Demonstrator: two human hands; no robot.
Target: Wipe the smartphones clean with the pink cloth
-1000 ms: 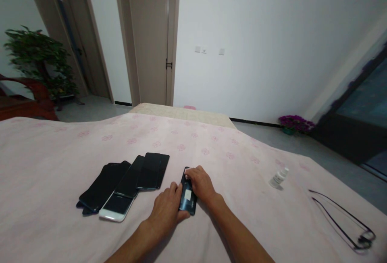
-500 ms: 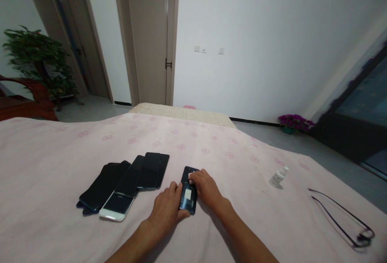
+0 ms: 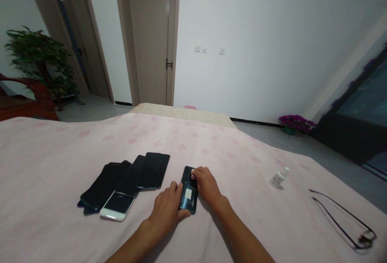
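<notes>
A dark phone [image 3: 189, 200] lies back side up on the pink cloth, with a pale label on its back. My left hand [image 3: 167, 202] grips its left edge and lower corner between thumb and fingers. At the phone's upper right, my right hand [image 3: 207, 184] pinches a small whitish piece [image 3: 193, 174] against the back, near the cameras. The fingers partly hide that piece. To the left, several other phones [image 3: 128, 178] overlap in a spread pile, screens up; one phone with a white edge [image 3: 114, 213] is at the front.
A small white bottle [image 3: 278, 177] stands right of my hands. Dark-framed glasses [image 3: 343, 222] lie at the far right of the pink flowered cloth [image 3: 242, 214]. Beyond the cloth are a wooden chair [image 3: 30, 97], a leafy plant [image 3: 40, 59] and purple flowers [image 3: 296, 123].
My right fingers have shifted slightly right and up at the top of the phone, with the whitish piece. My left hand and the phone have stayed in place.
</notes>
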